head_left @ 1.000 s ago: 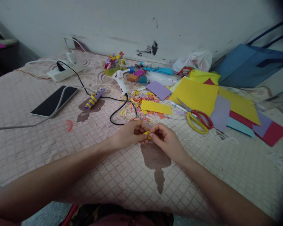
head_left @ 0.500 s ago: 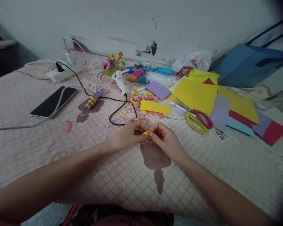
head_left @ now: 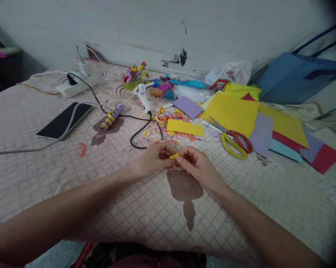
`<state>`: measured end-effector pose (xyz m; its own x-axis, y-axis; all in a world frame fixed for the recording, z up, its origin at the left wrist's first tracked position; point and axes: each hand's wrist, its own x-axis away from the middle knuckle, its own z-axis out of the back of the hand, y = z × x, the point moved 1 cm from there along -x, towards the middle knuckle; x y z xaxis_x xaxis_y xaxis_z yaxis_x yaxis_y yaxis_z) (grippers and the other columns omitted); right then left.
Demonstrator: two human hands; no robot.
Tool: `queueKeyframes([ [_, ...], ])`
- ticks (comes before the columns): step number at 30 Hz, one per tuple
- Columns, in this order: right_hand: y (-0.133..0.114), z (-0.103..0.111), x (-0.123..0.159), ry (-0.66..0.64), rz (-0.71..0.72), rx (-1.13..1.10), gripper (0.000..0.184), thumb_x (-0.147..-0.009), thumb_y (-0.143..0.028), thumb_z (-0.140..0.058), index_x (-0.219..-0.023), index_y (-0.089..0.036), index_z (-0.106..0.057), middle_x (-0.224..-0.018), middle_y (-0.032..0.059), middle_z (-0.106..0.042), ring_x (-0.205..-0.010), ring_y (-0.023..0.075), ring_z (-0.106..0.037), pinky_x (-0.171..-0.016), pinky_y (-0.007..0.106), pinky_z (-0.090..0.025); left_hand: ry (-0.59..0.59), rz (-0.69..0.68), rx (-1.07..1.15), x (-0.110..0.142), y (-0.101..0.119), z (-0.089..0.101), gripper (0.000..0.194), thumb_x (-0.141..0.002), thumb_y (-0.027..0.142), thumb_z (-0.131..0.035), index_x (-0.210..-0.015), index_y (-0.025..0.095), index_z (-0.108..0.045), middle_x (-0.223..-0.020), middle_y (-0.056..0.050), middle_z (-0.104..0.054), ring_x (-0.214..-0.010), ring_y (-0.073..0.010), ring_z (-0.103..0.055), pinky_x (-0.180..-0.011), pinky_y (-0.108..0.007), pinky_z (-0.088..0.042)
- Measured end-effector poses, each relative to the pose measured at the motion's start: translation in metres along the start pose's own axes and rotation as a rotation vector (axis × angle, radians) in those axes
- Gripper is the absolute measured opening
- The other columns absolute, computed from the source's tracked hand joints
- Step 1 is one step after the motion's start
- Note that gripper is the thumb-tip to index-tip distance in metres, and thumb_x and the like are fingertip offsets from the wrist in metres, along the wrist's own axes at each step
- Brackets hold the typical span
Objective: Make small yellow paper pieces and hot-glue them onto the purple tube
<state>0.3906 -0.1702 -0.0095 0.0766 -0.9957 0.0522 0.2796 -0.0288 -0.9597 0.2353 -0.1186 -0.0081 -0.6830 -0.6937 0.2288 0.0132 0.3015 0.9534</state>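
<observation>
A small piece of yellow paper point(head_left: 174, 156) is pinched between my two hands, just above the patterned tablecloth point(head_left: 145, 212). My left hand point(head_left: 154, 160) grips its left side with thumb and fingers. On the other side, my right hand point(head_left: 197, 163) closes thumb and forefinger on the right end. Fingers cover much of the piece, so its full shape is hidden. Beyond the hands lie a yellow paper strip point(head_left: 184, 127) and a heap of coloured paper scraps point(head_left: 164, 134).
Scissors point(head_left: 235, 143) with red and yellow handles lie at right, by yellow sheets point(head_left: 232, 111). A white glue gun point(head_left: 143, 98) trails a black cord. Left are a purple roll wound with yellow point(head_left: 112, 117), a tablet-like device point(head_left: 63, 121) and a power strip point(head_left: 75, 87). A blue bag point(head_left: 296, 78) stands back right.
The yellow piece has turned slightly between my fingertips, and its visible part looks different. Both hands stay in nearly the same place, still pinching it.
</observation>
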Motion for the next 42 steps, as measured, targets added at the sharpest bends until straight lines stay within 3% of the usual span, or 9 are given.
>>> queueKeyframes([
  [7,0.0035,0.0010,0.0006,-0.051,-0.098,-0.130,0.024,-0.081,-0.042,-0.059,-0.075,-0.020,-0.050,-0.067,-0.0030,-0.050,-0.052,0.0087,-0.041,-0.047,0.022,-0.035,0.026,-0.038,-0.011,0.0010,0.0002,-0.0016,0.017,-0.070,0.016,-0.067,-0.082,0.011,-0.056,-0.075,-0.002,-0.064,-0.063,-0.0085,-0.060,-0.062,-0.023,-0.049],
  [13,0.0053,0.0003,0.0017,-0.010,-0.075,-0.144,0.025,-0.081,-0.041,-0.061,-0.072,-0.019,-0.051,-0.060,-0.0053,-0.048,-0.048,0.0073,-0.041,-0.045,0.021,-0.033,0.021,0.006,-0.010,-0.0007,-0.0017,-0.0006,0.018,-0.069,0.015,-0.068,-0.083,0.011,-0.056,-0.071,-0.002,-0.064,-0.063,-0.0090,-0.060,-0.062,-0.023,-0.049],
  [18,0.0018,0.0015,0.0020,-0.063,-0.076,-0.172,0.030,-0.084,-0.047,-0.054,-0.074,-0.019,-0.052,-0.061,-0.0034,-0.052,-0.051,0.0088,-0.046,-0.048,0.022,-0.038,0.036,0.027,0.014,-0.0005,-0.0012,-0.0004,0.020,-0.069,0.013,-0.067,-0.085,0.010,-0.056,-0.072,-0.002,-0.065,-0.064,-0.0090,-0.061,-0.062,-0.022,-0.050],
  [26,0.0039,-0.0005,0.0017,-0.016,-0.034,-0.088,0.026,-0.081,-0.040,-0.060,-0.071,-0.019,-0.050,-0.062,-0.0037,-0.049,-0.050,0.0079,-0.042,-0.045,0.021,-0.034,-0.035,0.016,0.037,0.0002,-0.0027,-0.0015,0.019,-0.069,0.014,-0.069,-0.082,0.011,-0.056,-0.069,0.000,-0.063,-0.058,-0.0070,-0.059,-0.058,-0.021,-0.049],
  [33,0.0038,0.0037,0.0010,-0.030,-0.070,-0.130,0.025,-0.080,-0.042,-0.061,-0.075,-0.019,-0.052,-0.061,-0.0035,-0.054,-0.047,0.0081,-0.045,-0.045,0.022,-0.037,0.020,0.021,0.079,0.0009,-0.0044,-0.0018,0.022,-0.069,0.016,-0.070,-0.086,0.012,-0.057,-0.076,-0.002,-0.065,-0.068,-0.0093,-0.063,-0.067,-0.023,-0.050],
  [42,0.0033,0.0011,0.0013,-0.031,-0.168,-0.240,0.022,-0.077,-0.037,-0.064,-0.071,-0.018,-0.054,-0.062,-0.0030,-0.056,-0.047,0.0067,-0.043,-0.044,0.020,-0.034,0.023,-0.023,0.018,0.0012,-0.0061,-0.0021,0.025,-0.069,0.019,-0.072,-0.085,0.011,-0.056,-0.075,-0.002,-0.064,-0.065,-0.0089,-0.060,-0.063,-0.022,-0.047],
])
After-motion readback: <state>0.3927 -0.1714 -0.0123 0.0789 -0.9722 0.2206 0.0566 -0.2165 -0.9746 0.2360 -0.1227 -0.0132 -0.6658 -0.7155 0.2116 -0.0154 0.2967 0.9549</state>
